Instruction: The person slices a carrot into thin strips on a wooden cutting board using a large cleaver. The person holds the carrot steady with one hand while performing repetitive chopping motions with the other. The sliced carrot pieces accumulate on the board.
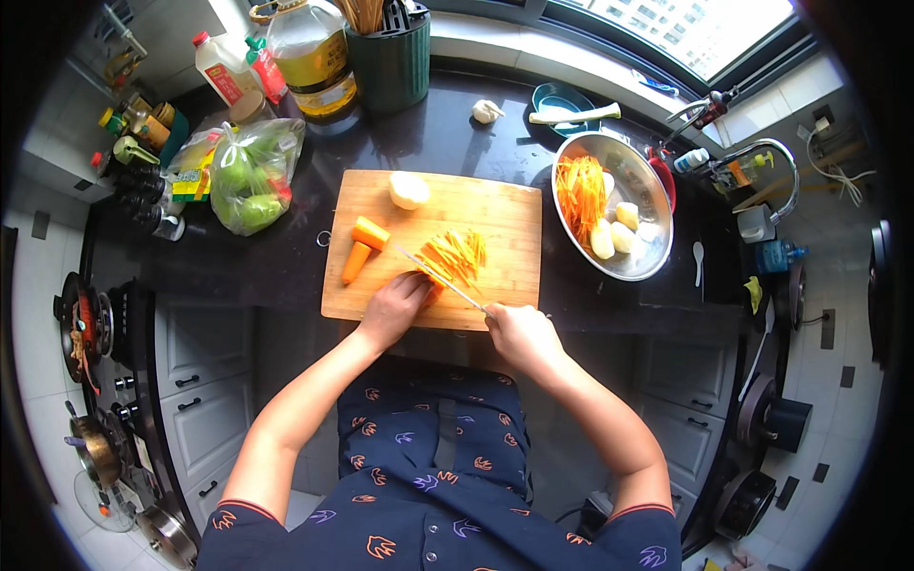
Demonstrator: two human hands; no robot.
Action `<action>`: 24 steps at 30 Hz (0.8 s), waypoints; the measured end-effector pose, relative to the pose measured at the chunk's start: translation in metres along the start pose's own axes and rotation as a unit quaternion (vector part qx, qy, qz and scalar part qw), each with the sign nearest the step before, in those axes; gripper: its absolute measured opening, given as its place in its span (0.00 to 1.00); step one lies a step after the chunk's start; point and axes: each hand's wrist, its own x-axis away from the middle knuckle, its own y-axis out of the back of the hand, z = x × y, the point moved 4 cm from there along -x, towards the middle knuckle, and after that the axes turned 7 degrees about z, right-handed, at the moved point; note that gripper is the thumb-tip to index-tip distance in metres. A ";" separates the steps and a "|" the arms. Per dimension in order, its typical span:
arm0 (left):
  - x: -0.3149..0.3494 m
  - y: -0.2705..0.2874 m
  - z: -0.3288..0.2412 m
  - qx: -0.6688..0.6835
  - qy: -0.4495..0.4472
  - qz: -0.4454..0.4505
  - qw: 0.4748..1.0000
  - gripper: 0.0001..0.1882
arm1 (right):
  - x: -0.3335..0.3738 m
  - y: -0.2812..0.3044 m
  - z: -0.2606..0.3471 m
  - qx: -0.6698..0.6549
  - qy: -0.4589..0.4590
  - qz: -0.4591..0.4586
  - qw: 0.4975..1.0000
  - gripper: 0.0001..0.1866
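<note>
My right hand [526, 337] grips a knife [441, 278], its blade slanting up and left across the wooden cutting board [514, 224]. Close to the blade, my left hand [393, 306] presses with bent fingers on a carrot piece [431, 296], mostly hidden under the hand and knife. A heap of carrot shreds [459, 253] lies just beyond the blade. Two carrot chunks, a thicker one [370, 232] and a slimmer one [356, 263], rest on the board's left side. A peeled pale potato [408, 190] sits at the board's far edge.
Right of the board stands a steel bowl [657, 255] with carrot shreds and several peeled potatoes. Behind are garlic [486, 111] and a teal bowl [557, 93]. A bag of green vegetables [249, 181], an oil jug [312, 62] and a green utensil holder [388, 67] stand left.
</note>
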 end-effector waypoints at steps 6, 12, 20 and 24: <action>0.000 -0.002 0.002 0.004 0.002 -0.005 1.000 0.10 | 0.002 0.001 0.003 0.009 -0.002 0.003 1.000 0.11; -0.002 0.003 -0.002 0.004 0.001 -0.016 1.000 0.10 | -0.012 -0.014 0.004 0.030 -0.012 -0.007 0.999 0.10; 0.001 0.003 -0.002 -0.020 0.003 0.017 1.000 0.13 | -0.041 -0.029 0.001 0.013 0.034 -0.051 0.998 0.09; 0.009 -0.004 0.003 -0.012 -0.006 -0.001 1.000 0.14 | -0.016 -0.010 0.010 0.022 0.026 -0.032 0.999 0.09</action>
